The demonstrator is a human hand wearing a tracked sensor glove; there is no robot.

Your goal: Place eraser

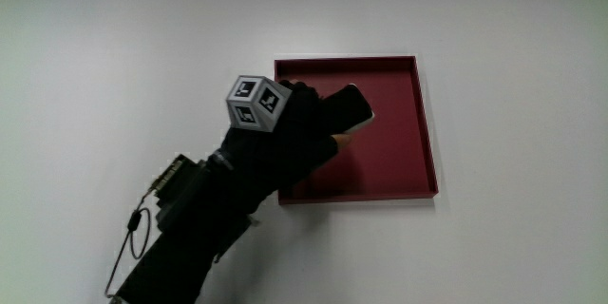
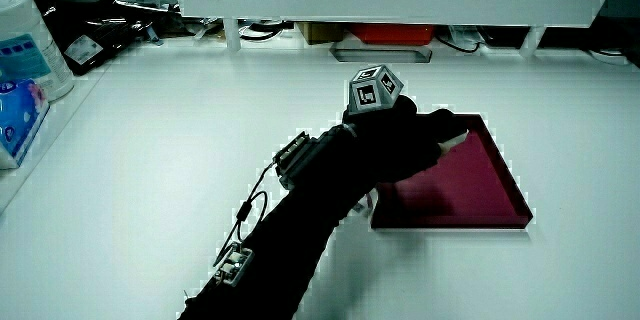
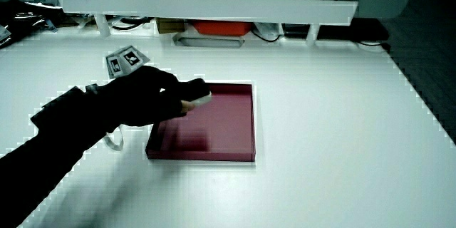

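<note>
A dark red square tray lies on the white table, also seen in both side views. The gloved hand reaches over the tray's edge nearest the forearm, with the patterned cube on its back. Its fingers are curled around a dark eraser with a pale end, held above the tray's floor. In the side views the pale end of the eraser pokes out past the fingertips. Most of the eraser is hidden by the glove.
A low white partition runs along the table's edge farthest from the person, with cables and an orange box under it. A white and blue container stands at the table's edge. A cable hangs from the forearm.
</note>
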